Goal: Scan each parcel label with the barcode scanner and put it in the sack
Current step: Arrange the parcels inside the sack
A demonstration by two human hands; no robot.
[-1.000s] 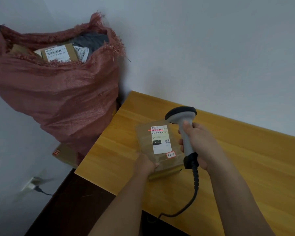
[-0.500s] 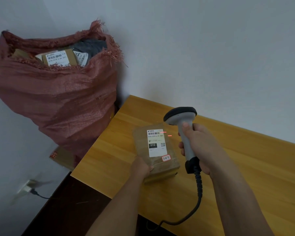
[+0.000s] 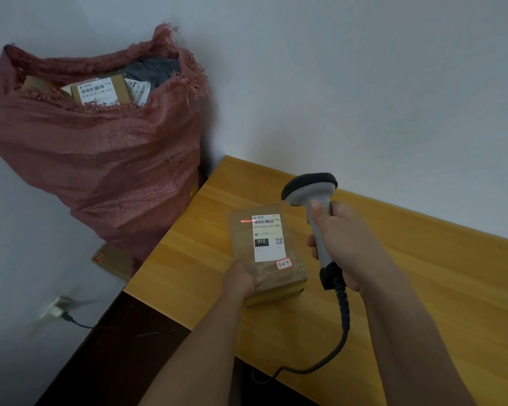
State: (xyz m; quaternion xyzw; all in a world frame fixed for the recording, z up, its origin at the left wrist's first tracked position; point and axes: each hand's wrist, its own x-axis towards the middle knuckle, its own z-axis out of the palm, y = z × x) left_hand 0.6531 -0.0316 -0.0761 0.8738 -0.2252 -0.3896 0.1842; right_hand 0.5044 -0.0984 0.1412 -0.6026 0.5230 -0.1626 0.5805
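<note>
A brown cardboard parcel (image 3: 248,247) with a white label (image 3: 268,237) lies on the wooden table (image 3: 423,288) near its left corner. My left hand (image 3: 239,281) grips the parcel's near left corner. My right hand (image 3: 339,238) holds the grey barcode scanner (image 3: 310,191) by its handle, just right of the parcel. A red scan line falls across the barcode and the cardboard to its left. The red woven sack (image 3: 100,159) stands open on the floor to the left, with several labelled parcels showing in its mouth.
The scanner's black cable (image 3: 342,332) runs down over the table's near edge. A flat cardboard piece (image 3: 112,260) lies at the sack's foot. A wall socket with a plug (image 3: 57,310) sits low at the left. White walls close off the corner.
The red scan line shifted from right of the label to across the barcode and leftwards. The parcel and both hands have barely moved.
</note>
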